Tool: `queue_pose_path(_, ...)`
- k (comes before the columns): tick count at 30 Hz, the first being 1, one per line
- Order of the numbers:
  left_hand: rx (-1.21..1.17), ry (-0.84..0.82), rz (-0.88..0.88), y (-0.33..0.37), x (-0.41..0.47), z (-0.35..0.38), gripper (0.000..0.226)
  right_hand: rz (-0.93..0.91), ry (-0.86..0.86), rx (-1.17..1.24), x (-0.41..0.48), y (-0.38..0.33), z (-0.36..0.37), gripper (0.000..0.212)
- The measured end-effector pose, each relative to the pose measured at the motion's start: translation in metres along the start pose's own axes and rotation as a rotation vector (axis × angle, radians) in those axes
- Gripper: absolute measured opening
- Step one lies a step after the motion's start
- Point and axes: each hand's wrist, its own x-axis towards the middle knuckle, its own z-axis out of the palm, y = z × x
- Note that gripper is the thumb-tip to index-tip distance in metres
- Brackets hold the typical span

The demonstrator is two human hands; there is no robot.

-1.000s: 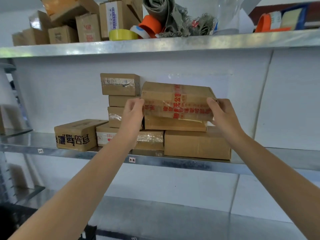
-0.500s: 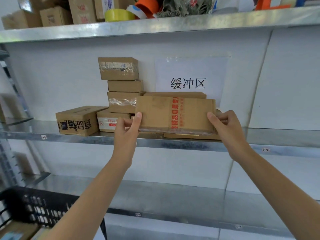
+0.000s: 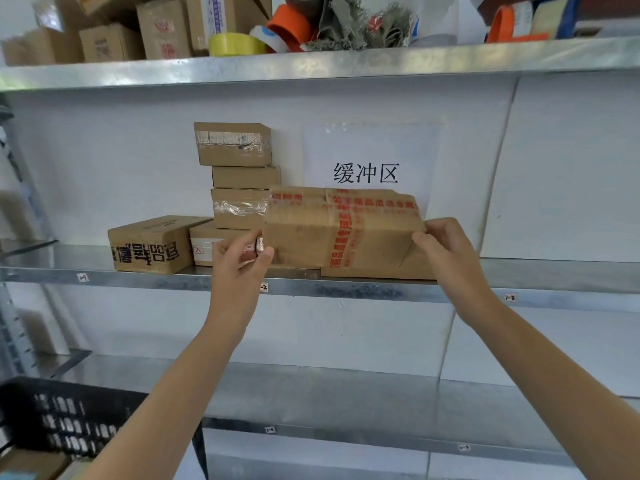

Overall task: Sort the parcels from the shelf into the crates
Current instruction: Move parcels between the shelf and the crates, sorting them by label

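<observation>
A brown parcel crossed with red printed tape (image 3: pixel 341 230) is held in front of the middle shelf (image 3: pixel 346 289), tilted so its taped top faces me. My right hand (image 3: pixel 446 249) grips its right end. My left hand (image 3: pixel 239 263) is at its lower left corner, thumb and fingertips on the edge. Behind it a stack of three small brown parcels (image 3: pixel 239 174) stands on a white-labelled box (image 3: pixel 207 247). A plain brown box (image 3: pixel 377 272) lies under the held parcel. A black crate (image 3: pixel 69 420) shows at the lower left.
A box with black print (image 3: pixel 152 245) sits at the left of the middle shelf. A paper sign (image 3: pixel 367 161) hangs on the white back wall. The top shelf (image 3: pixel 311 60) carries boxes, tape rolls and cloth. A lower metal shelf (image 3: pixel 346 403) runs below my arms.
The red-taped parcel came down off the boxes towards the shelf's front edge and tipped, its top now facing me. My left hand slid to its lower corner. The crate has come into view.
</observation>
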Motion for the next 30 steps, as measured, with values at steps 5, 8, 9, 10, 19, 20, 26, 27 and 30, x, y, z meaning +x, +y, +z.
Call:
queue_pose_path(5,-0.059,0.034,-0.099,-0.017,-0.025,-0.006,0.028,0.142,-0.027,0.048,-0.016,0.018,0.006,0.029)
queue_pose_path(8,-0.134,0.057,-0.16,-0.024,-0.037,-0.012,0.031,0.232,-0.062,0.08,-0.027,0.03,0.009,0.04)
queue_pose_path(9,-0.135,0.061,-0.182,-0.026,-0.039,-0.013,0.03,0.247,-0.065,0.087,-0.029,0.032,0.009,0.039)
queue_pose_path(10,-0.134,0.062,-0.2,-0.028,-0.039,-0.014,0.028,0.257,-0.063,0.088,-0.03,0.033,0.008,0.038)
queue_pose_path(19,-0.213,0.081,-0.194,-0.016,-0.028,-0.014,0.038,0.322,-0.004,0.188,-0.013,0.018,0.008,0.05)
queue_pose_path(20,-0.223,0.097,-0.203,-0.018,-0.028,-0.015,0.041,0.332,-0.029,0.204,-0.014,0.02,0.009,0.043)
queue_pose_path(26,-0.218,0.092,-0.315,-0.046,-0.05,-0.02,0.026,0.386,-0.125,0.293,-0.035,0.049,0.014,0.027)
queue_pose_path(27,-0.209,0.075,-0.33,-0.05,-0.055,-0.02,0.023,0.386,-0.136,0.299,-0.039,0.054,0.015,0.027)
queue_pose_path(30,-0.148,0.075,-0.385,-0.058,-0.064,-0.023,0.036,0.398,-0.172,0.297,-0.047,0.068,0.02,0.019)
